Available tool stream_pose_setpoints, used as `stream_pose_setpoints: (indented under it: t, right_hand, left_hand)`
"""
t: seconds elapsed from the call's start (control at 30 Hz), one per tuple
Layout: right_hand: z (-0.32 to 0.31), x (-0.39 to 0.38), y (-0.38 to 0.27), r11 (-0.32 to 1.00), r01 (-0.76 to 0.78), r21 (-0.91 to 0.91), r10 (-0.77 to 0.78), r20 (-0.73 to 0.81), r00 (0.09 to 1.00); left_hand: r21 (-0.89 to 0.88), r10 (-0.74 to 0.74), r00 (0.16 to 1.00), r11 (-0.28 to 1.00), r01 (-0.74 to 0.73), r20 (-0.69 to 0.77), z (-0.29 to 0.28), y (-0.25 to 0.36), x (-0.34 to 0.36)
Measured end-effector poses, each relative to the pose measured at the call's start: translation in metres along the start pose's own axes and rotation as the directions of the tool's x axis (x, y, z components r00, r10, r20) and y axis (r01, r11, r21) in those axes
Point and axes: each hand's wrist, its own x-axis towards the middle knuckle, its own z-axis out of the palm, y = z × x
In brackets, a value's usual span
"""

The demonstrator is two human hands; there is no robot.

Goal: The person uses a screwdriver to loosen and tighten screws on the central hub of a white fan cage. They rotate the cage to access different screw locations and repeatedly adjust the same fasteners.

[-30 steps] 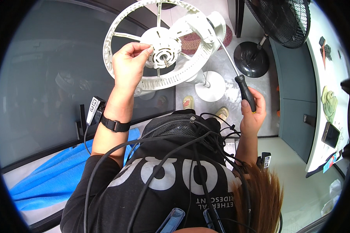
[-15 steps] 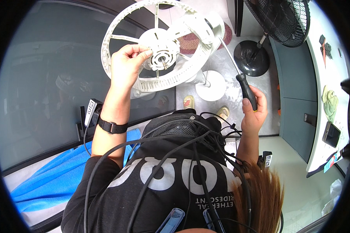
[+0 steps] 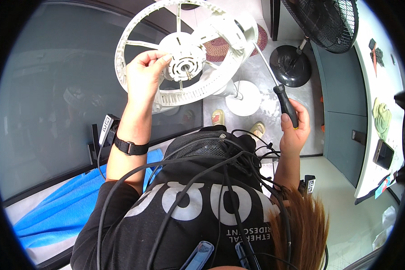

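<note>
A white fan [image 3: 226, 74] without a grille or blades stands before me, its round spoked frame encircling a motor hub with a metal shaft. My left hand [image 3: 142, 74] is at the hub's left edge, thumb and forefinger pressed together; whatever lies between them is too small or hidden to make out. In my right hand [image 3: 294, 127] is a screwdriver [image 3: 281, 96], gripped by its black handle. Its long metal shank slants up and left, and the tip meets the white housing at the frame's right side, where the exact contact is hard to see.
A black stand fan [image 3: 290, 66] is at the far right, beside grey cabinets [image 3: 344, 85]. The white table on the right bears a green cloth [image 3: 381, 119] and a phone [image 3: 384, 154]. A dark glossy panel [image 3: 54, 99] fills the left, above blue fabric [image 3: 72, 204]. Cables [image 3: 198, 157] cross my front.
The white fan's frame and my left hand have shifted very slightly left in the picture. The screwdriver stays in my right hand with its tip at the housing.
</note>
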Motion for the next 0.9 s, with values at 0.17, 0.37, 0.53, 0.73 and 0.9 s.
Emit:
stream_pose_setpoints:
  t: [0.17, 0.37, 0.53, 0.73, 0.9]
  right_hand:
    - [-0.003, 0.0, 0.002, 0.999, 0.024, -0.042, -0.025, -0.002, 1.0]
    - [0.013, -0.013, -0.019, 0.95, 0.207, -0.232, -0.206, 0.026, 0.978]
    - [0.053, -0.024, -0.048, 0.741, 0.469, -0.481, -0.341, 0.333, 0.879]
    - [0.096, -0.033, -0.062, 0.643, 0.569, -0.512, -0.44, 0.361, 0.822]
    - [0.11, -0.033, -0.061, 0.619, 0.548, -0.563, -0.43, 0.341, 0.836]
  left_hand:
    - [0.382, 0.414, 0.91, 0.838, -0.389, 0.019, 0.003, -0.003, 0.009]
    - [0.318, 0.276, 0.915, 0.875, -0.366, 0.294, -0.004, -0.004, 0.022]
    - [0.195, 0.259, 0.887, 0.915, -0.352, 0.383, -0.012, -0.007, 0.019]
    - [0.19, 0.273, 0.889, 0.914, -0.359, 0.367, -0.017, -0.01, 0.013]
    - [0.186, 0.275, 0.884, 0.913, -0.364, 0.378, -0.017, -0.011, 0.017]
